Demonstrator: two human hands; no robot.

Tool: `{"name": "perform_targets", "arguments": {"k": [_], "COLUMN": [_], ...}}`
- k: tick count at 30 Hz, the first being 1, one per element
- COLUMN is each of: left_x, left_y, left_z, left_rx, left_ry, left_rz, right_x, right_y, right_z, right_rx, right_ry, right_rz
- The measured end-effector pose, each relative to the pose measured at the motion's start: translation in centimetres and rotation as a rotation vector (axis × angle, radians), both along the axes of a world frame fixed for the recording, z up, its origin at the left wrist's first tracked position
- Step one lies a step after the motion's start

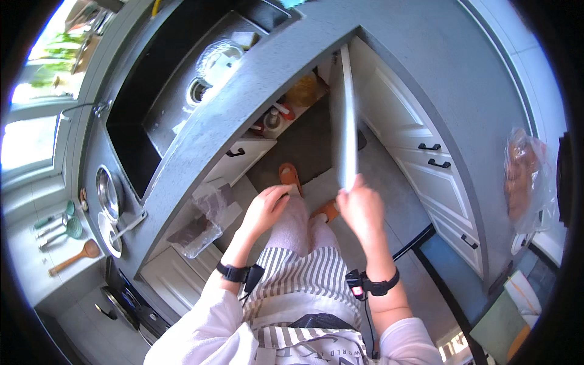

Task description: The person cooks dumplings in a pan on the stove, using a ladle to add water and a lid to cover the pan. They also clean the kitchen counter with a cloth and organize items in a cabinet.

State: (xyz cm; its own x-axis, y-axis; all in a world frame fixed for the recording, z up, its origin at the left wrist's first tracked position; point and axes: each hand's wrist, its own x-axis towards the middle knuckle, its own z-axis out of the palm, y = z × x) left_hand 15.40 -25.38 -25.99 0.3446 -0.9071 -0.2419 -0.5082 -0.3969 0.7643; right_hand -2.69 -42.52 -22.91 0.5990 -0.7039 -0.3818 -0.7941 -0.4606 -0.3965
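My right hand (362, 207) grips the near edge of a white cabinet door (349, 123), which is swung out from beneath the counter and slightly blurred. My left hand (268, 209) hangs over my leg with fingers loosely bent and thumb apart; nothing shows in it. Past the door lies the open under-sink cabinet. On its floor stand a clear bottle (272, 119), a red and white item (286, 111) and a yellowish rounded thing (302, 91), partly hidden by the counter edge. A second white door (242, 155) with a black handle stands at the left of the opening.
Above the cabinet, the dark sink (169, 86) holds a clear glass bowl (221, 61). A metal bowl (109, 194) sits on the left counter. A plastic bag (207, 223) hangs on the left cabinet front. White drawers (433, 182) line the right, with bagged brown food (522, 178) above.
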Motion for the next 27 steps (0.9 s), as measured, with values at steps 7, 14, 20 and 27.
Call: {"name": "perform_targets", "arguments": {"k": [7,14,20,27], "left_x": [0.6,1.3,2.7,3.3], "left_y": [8.1,13.7,17.9,20.8], "left_z": [4.0,4.9,5.7,7.0], "left_rx": [0.083,0.052,0.006,-0.050], "left_ry": [-0.002,0.027,0.035,-0.013], "left_rz": [0.262,0.264,0.274,0.246], "right_x": [12.2,19.2,23.1,24.7], "right_y": [7.1,13.2,15.1,14.7], "right_z": [-5.4,-6.2,-6.9,-7.9], "right_rx": [1.336,1.165,1.023,1.109], "right_ry": [-0.701,-1.020,-1.052,-1.098], "right_rz": [-0.150,-0.280,-0.282,-0.329]}}
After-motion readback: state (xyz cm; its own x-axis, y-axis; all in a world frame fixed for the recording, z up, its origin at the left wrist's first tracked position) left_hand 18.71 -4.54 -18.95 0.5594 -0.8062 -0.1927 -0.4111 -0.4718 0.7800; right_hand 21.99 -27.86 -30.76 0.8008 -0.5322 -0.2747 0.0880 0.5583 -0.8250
